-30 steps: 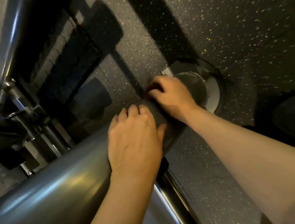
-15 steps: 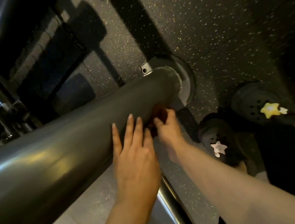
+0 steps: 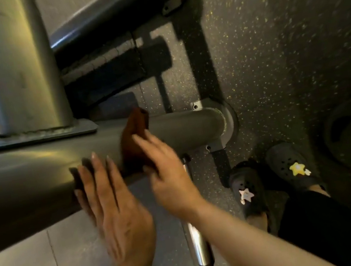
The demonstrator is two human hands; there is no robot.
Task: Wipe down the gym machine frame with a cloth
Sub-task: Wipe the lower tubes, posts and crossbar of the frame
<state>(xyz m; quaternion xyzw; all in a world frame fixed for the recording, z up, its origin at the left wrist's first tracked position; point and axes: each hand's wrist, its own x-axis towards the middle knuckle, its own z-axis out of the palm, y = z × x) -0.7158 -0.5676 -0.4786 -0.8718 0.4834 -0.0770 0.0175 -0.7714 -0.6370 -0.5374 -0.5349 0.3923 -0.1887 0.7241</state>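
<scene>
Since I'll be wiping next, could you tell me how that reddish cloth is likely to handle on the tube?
The cloth drapes over the round frame tube, so it's probably floppy and light. The right hand presses it there; on smooth metal it likely slides easily.

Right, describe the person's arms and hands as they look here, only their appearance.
Both forearms are bare, with no sleeves showing up to the frame edge. The left hand has long, pointed fingernails. The right hand is blurred, so its nails cannot be made out. No rings, watch, bracelets or gloves show on either hand or wrist.
</scene>
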